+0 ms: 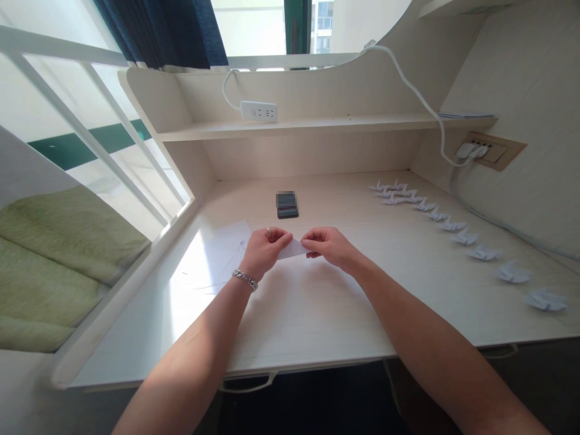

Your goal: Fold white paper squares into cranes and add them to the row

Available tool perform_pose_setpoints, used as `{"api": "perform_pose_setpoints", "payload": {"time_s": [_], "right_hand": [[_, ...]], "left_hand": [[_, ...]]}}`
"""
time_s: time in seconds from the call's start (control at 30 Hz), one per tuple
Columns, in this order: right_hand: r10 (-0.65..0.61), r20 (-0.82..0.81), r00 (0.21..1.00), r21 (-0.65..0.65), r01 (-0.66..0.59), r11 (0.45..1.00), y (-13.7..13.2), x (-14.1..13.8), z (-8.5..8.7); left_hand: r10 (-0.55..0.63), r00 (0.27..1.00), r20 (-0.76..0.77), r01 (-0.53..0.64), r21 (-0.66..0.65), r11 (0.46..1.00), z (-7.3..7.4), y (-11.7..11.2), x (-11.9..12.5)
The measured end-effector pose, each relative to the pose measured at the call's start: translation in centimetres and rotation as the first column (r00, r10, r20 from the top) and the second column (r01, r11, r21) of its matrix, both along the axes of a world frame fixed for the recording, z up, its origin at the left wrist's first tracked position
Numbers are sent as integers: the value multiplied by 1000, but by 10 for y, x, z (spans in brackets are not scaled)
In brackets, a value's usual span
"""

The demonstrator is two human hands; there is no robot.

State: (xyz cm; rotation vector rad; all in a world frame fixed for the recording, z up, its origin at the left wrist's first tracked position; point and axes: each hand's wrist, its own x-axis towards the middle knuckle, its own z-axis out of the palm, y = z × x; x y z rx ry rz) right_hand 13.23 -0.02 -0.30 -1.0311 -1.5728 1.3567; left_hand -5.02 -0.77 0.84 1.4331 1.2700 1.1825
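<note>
Fingers of my left hand (265, 249) and right hand (327, 246) pinch opposite ends of a small white folded paper (292, 248), keeping it taut; loose white sheets (217, 257) wait at nine o'clock.

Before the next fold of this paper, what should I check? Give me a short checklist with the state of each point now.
1. Both hands grip the folded paper: ok; left hand and right hand pinch its two ends.
2. Paper held above the desk: ok.
3. Edges aligned: cannot tell, fingers hide them.
4. Spare sheets within reach: ok, beside the left hand.
5. Finished cranes out of the way: ok, lined along the right.
6. Phone apart from the work: ok.
</note>
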Motion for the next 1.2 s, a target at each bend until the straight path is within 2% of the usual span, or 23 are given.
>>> {"api": "perform_pose_setpoints", "payload": {"time_s": [0.1,0.2,0.3,0.43,0.67,0.77,0.87,1.03,1.2], "right_hand": [[-28,57,998,62,24,998,1,-3,-4],[-79,87,993,75,73,995,1,-7,-6],[-66,-5,998,3,66,998,-1,-10,-2],[-25,-131,991,-84,14,996,-4,-9,5],[0,-132,991,-92,-12,996,0,2,7],[-77,-141,987,-89,65,994,3,6,7],[-138,-106,985,-98,127,987,3,3,5],[-61,-76,995,-25,59,998,1,-5,-1],[-144,-171,975,-124,124,984,3,0,3]], "left_hand": [[-40,993,-108,44,39,998,-3,-2,5],[-71,989,-131,75,25,997,-4,-3,8],[-44,998,-42,43,-23,999,-4,-2,8],[51,991,124,-41,-81,996,-5,4,2],[156,957,246,-134,-102,986,0,16,-20],[201,945,258,-192,-61,980,3,18,-27],[160,964,212,-153,-51,987,1,16,-22],[42,990,136,-36,-49,998,-2,8,-5],[61,985,164,-55,-40,998,-3,9,-10]]}}
